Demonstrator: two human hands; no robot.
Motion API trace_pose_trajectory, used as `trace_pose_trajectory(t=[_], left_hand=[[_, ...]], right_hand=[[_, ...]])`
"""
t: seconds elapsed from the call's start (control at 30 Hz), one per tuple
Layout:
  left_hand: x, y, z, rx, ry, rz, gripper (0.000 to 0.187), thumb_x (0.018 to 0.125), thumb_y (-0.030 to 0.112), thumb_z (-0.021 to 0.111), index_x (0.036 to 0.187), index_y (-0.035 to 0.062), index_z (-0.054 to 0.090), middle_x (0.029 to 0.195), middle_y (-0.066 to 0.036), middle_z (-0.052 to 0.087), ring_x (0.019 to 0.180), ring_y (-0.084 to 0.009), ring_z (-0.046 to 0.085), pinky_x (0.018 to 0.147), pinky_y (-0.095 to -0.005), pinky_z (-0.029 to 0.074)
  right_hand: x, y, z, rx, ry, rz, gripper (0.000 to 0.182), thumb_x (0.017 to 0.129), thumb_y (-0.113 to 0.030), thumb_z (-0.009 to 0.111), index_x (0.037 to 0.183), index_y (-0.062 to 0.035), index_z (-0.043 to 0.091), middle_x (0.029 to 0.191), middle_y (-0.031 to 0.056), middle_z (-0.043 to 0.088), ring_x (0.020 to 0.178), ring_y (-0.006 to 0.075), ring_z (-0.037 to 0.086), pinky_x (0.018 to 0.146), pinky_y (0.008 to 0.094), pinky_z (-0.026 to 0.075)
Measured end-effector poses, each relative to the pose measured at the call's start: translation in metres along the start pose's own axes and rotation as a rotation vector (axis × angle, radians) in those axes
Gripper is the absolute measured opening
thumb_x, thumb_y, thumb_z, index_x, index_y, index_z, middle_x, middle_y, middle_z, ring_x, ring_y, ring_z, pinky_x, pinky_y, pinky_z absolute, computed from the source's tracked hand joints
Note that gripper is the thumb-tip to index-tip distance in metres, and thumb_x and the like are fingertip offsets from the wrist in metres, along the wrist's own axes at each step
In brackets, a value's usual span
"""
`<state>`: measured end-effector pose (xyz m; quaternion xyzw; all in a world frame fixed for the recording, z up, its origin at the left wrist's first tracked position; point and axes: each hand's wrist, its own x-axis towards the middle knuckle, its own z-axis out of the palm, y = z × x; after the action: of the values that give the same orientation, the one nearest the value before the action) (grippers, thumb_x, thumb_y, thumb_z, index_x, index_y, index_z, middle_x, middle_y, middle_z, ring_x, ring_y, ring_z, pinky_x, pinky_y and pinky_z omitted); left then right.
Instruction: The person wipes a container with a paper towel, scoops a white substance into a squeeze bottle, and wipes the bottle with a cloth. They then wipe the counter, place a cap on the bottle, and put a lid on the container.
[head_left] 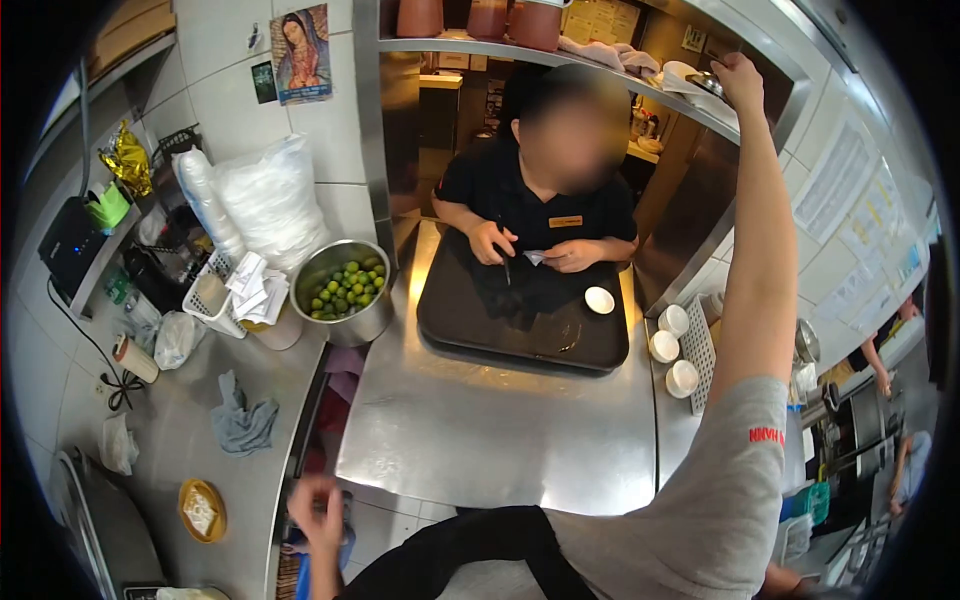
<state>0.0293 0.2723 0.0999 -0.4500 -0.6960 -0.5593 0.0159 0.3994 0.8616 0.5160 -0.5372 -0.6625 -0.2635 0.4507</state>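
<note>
My right hand [740, 82] is raised to the high steel shelf, fingers closed on a shiny metal utensil [708, 84] whose exact kind I cannot make out. Under that utensil is a white dish [680, 76]. Low at the left, my left hand [318, 512] hangs beside the counter edge, loosely curled and somewhat blurred, with nothing visible in it. Across the steel counter [490, 430], a large dark tray [500, 310] carries a small white bowl [599, 300]. A person facing me has both hands over the tray, one with a thin dark pen-like object, the other with a small white piece.
A steel pot of green limes [345, 292] stands left of the tray. Several white cups [664, 346] sit beside a white basket [698, 355] on the right. The left counter holds a grey-blue cloth [243, 420] and a round yellow container [202, 510]. Red-filled containers [487, 18] line the shelf.
</note>
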Motion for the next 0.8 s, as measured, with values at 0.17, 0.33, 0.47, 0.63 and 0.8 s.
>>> trace_pose_trajectory(t=[0.17,0.33,0.47,0.63,0.8], left_hand=[[0.224,0.178,0.116,0.016,-0.338,0.885,0.04,0.072,0.015,0.067,0.108,-0.0005,0.056,0.106,-0.015,0.057,0.099,-0.0354,0.052,0.086,-0.0397,0.042],[0.349,0.307,0.305,-0.019,-0.177,1.311,0.044,0.082,0.031,0.059,0.116,0.0045,0.054,0.133,-0.017,0.039,0.124,-0.0333,0.035,0.102,-0.0425,0.031],[0.379,0.36,0.384,0.102,-0.058,1.352,0.051,0.087,0.049,0.047,0.109,0.0058,0.06,0.134,-0.016,0.039,0.127,-0.0314,0.032,0.102,-0.0522,0.027],[0.399,0.366,0.405,0.099,-0.166,1.036,0.061,0.085,0.05,0.049,0.118,-0.0012,0.052,0.132,-0.012,0.041,0.129,-0.0292,0.029,0.1,-0.0582,0.023],[0.383,0.317,0.312,-0.217,0.135,1.104,0.051,0.08,0.027,0.057,0.123,0.0024,0.045,0.133,-0.018,0.035,0.128,-0.0349,0.027,0.103,-0.0485,0.025]], right_hand=[[0.032,0.023,0.041,-0.075,-0.206,0.025,0.074,0.071,-0.052,0.066,0.12,0.0017,0.051,0.117,0.0202,0.057,0.112,0.0324,0.053,0.094,0.0376,0.042],[0.044,0.022,0.053,0.128,-0.452,0.204,0.089,0.06,-0.054,0.073,0.123,0.0039,0.048,0.12,0.0232,0.054,0.11,0.0304,0.055,0.092,0.0369,0.044],[0.05,0.034,0.06,-0.069,-0.509,0.088,0.078,0.06,-0.045,0.075,0.119,0.0015,0.054,0.116,0.0204,0.058,0.105,0.028,0.058,0.089,0.0351,0.046],[0.054,0.063,0.066,0.087,-0.276,0.107,0.078,0.061,-0.048,0.074,0.117,0.0019,0.054,0.115,0.0215,0.058,0.106,0.031,0.057,0.089,0.0362,0.046],[0.048,0.08,0.066,-0.015,-0.242,0.038,0.094,0.062,-0.063,0.067,0.124,0.0042,0.047,0.124,0.0242,0.051,0.116,0.0346,0.049,0.096,0.0407,0.041]])
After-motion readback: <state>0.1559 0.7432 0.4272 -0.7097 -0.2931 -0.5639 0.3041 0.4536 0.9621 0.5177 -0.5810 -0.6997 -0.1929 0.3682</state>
